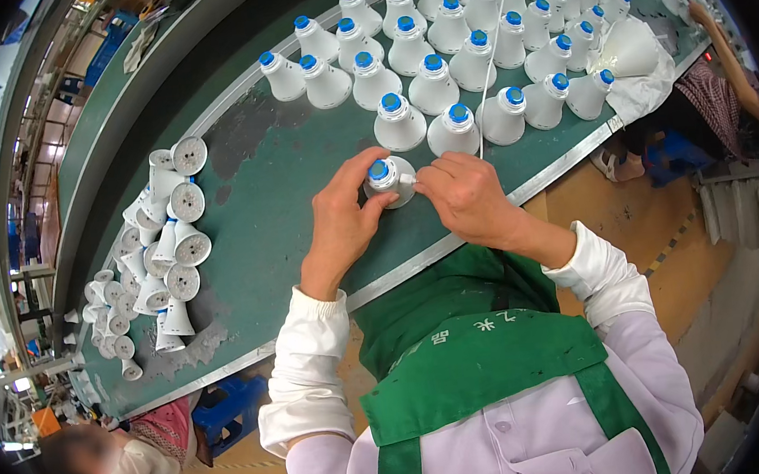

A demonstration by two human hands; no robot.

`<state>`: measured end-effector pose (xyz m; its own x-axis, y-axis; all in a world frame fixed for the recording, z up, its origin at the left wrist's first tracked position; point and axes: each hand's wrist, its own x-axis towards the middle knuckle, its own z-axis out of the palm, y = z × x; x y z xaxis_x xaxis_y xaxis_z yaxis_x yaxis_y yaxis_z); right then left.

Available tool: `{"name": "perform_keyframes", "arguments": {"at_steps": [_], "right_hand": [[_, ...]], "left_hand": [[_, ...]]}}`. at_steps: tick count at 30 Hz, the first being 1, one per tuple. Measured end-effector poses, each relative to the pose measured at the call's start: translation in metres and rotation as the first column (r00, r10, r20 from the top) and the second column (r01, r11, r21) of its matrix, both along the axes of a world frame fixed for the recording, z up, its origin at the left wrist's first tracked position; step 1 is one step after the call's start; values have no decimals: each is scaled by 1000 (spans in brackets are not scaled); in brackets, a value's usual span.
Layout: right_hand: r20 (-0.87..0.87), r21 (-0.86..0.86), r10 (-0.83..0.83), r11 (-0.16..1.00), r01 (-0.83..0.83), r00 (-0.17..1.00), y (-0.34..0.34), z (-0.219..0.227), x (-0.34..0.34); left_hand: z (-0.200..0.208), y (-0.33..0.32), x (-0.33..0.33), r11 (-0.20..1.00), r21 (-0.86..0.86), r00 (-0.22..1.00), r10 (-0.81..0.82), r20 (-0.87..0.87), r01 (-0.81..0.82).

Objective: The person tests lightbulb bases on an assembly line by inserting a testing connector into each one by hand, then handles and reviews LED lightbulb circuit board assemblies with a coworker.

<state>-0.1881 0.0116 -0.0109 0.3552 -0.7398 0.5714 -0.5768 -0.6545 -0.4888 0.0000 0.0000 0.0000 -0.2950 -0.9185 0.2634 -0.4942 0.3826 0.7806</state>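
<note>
Left hand (342, 211) has its grip curved around a blue-topped white cone (389, 179), while the right hand (466, 195) pinches what looks like a small white piece (407, 180) at its right side. Bracing the cone from the left should keep it from tipping; it sits between both hands, toward the table's (259, 207) near edge.

The left hand (341, 209) curves into a C, its index finger (362, 161) on the far side and thumb (380, 203) on the near side. Close beside it, the right hand (466, 191) is bent at the knuckles, back upward, fingertips drawn together toward the left. Both wrists (320, 274) are bare; the sleeved forearms (309, 360) slant inward, converging at the hands.
</note>
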Motion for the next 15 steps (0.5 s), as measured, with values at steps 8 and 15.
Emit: {"name": "perform_keyframes", "arguments": {"at_steps": [8, 15], "right_hand": [[-42, -60, -8, 998, 6, 999, -6, -7, 9], [-148, -74, -66, 996, 56, 987, -4, 2, -3]], "left_hand": [[4, 0, 5, 995, 101, 999, 11, 46, -16], [13, 0, -6, 986, 160, 996, 49, -80, -35]]}}
